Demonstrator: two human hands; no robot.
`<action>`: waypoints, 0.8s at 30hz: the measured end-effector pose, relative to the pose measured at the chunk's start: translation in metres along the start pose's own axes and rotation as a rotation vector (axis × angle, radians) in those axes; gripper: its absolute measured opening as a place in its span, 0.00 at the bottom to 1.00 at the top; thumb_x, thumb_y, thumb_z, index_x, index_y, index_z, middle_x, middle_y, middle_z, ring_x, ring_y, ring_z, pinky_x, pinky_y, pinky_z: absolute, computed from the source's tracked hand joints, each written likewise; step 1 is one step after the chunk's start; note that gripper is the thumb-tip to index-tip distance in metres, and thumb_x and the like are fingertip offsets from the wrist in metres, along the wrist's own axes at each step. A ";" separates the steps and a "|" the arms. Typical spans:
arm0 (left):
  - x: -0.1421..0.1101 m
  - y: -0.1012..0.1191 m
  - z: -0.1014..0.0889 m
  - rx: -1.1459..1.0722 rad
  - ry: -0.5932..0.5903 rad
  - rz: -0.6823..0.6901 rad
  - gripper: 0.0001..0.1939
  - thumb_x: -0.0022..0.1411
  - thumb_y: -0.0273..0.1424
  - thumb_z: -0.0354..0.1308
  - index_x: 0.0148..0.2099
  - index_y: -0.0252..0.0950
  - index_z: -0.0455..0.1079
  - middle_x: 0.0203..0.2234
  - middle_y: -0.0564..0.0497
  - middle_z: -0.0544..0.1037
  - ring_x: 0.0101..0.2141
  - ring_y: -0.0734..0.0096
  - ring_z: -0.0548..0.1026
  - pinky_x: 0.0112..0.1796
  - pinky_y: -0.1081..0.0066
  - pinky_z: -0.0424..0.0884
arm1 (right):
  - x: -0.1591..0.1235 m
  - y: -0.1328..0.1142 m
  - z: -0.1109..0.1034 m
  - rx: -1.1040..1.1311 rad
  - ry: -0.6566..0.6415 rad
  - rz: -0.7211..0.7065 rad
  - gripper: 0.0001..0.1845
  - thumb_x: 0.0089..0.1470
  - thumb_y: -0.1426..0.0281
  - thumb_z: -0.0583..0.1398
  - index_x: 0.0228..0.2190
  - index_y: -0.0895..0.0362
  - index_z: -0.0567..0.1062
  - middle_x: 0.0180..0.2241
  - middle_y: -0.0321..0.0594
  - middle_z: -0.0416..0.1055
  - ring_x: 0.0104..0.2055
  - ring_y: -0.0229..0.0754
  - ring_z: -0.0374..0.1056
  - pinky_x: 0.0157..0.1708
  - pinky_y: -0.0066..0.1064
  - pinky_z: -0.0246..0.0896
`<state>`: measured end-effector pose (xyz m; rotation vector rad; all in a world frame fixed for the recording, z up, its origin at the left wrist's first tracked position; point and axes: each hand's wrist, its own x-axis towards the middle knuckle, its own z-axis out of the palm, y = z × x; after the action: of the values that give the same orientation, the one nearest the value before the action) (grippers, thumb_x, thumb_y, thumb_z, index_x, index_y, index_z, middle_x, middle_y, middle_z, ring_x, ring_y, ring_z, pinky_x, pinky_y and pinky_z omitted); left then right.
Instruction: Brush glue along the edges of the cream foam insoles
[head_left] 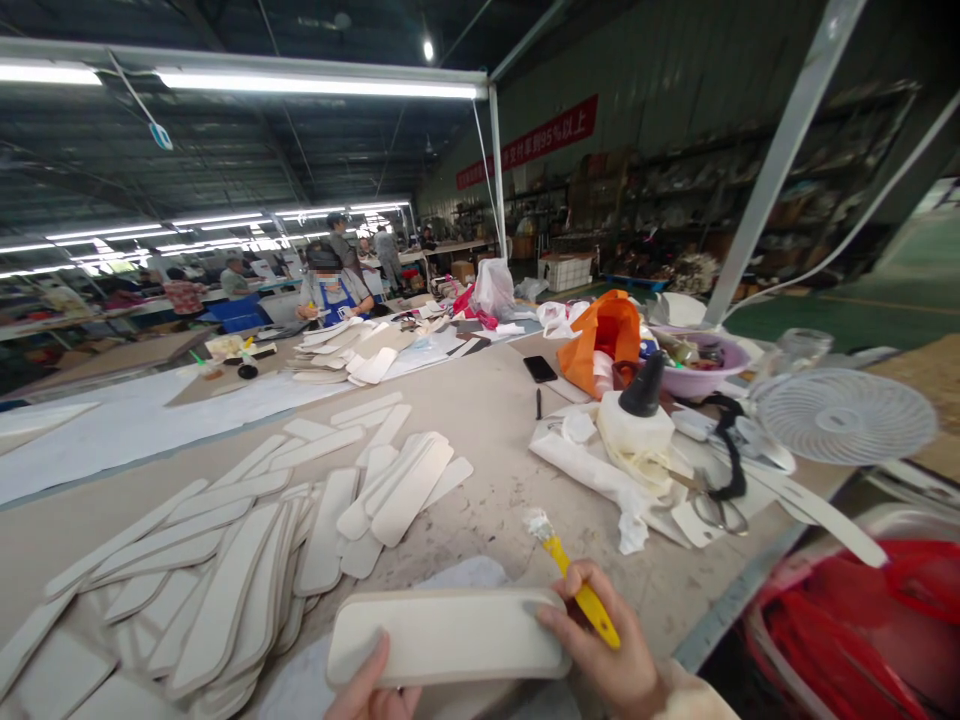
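A long off-white panel with rounded corners (450,635) lies level across the bottom of the view. My left hand (375,685) grips its left part, thumb on top and fingers beneath. At the right end, my right hand (611,640) presses its thumb on the panel and also holds a yellow-handled brush (559,555). White matter coats the brush's bristles, which point up and away from me. Beneath the panel lies a pale cloth or sheet (465,573), mostly covered. Many similar panels (232,590) are heaped on the table to the left, several of them overlapping.
On the right stand a white container with a black cone top (637,420), scissors (720,510), an orange bag (600,345), a purple basin (701,370) and a fan (844,415). A phone (539,370) lies farther back. A red-lined bin (862,620) sits beyond the table edge. A co-worker (334,290) sits across.
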<state>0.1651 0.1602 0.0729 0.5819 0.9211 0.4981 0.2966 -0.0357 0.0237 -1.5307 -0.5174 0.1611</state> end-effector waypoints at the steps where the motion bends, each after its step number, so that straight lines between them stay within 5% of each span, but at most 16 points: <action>1: -0.001 0.000 0.000 0.007 -0.004 0.024 0.31 0.60 0.18 0.53 0.63 0.41 0.56 0.42 0.46 0.80 0.46 0.59 0.76 0.51 0.53 0.69 | 0.000 0.000 -0.001 0.008 -0.002 0.003 0.15 0.51 0.64 0.64 0.31 0.52 0.60 0.23 0.29 0.64 0.22 0.33 0.59 0.22 0.23 0.55; 13: -0.015 0.001 0.003 -0.167 -0.117 -0.016 0.21 0.67 0.29 0.50 0.61 0.38 0.61 0.49 0.42 0.76 0.53 0.61 0.70 0.56 0.57 0.63 | -0.001 -0.017 -0.004 0.099 -0.046 0.067 0.20 0.47 0.63 0.66 0.32 0.53 0.59 0.22 0.26 0.57 0.21 0.31 0.54 0.20 0.23 0.50; 24: -0.025 -0.001 0.006 -0.255 -0.079 0.066 0.18 0.61 0.18 0.54 0.52 0.36 0.68 0.43 0.45 0.79 0.47 0.63 0.76 0.48 0.62 0.74 | -0.007 -0.013 -0.006 0.011 0.058 0.084 0.22 0.42 0.62 0.69 0.31 0.53 0.62 0.22 0.28 0.58 0.21 0.33 0.56 0.20 0.24 0.52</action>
<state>0.1575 0.1424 0.0902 0.3978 0.7512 0.6367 0.2900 -0.0444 0.0347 -1.5430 -0.4055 0.1835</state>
